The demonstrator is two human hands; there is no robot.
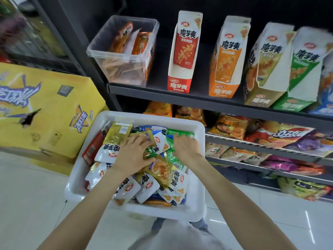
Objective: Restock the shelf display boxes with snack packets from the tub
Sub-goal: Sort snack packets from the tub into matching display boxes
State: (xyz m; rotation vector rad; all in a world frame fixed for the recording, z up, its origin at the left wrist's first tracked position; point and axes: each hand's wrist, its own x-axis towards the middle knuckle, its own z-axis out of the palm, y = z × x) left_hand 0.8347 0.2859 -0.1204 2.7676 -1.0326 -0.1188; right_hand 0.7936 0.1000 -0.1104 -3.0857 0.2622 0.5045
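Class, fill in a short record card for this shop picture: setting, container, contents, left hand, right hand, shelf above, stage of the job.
setting: shop aisle beside a dark shelf
container: white tub
contents: mixed snack packets, gold, green, white, red
left hand: fingers curled among the packets, sorting or gripping; which packet is unclear
right hand: fingers down in the green packets
shelf above: clear bin, upright display boxes
stage: picking from the tub, nothing lifted yet

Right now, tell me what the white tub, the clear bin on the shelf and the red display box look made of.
White tub: opaque plastic, smooth moulded rim. Clear bin: transparent plastic, contents show through. Red display box: printed cardboard, probably, with folded edges.
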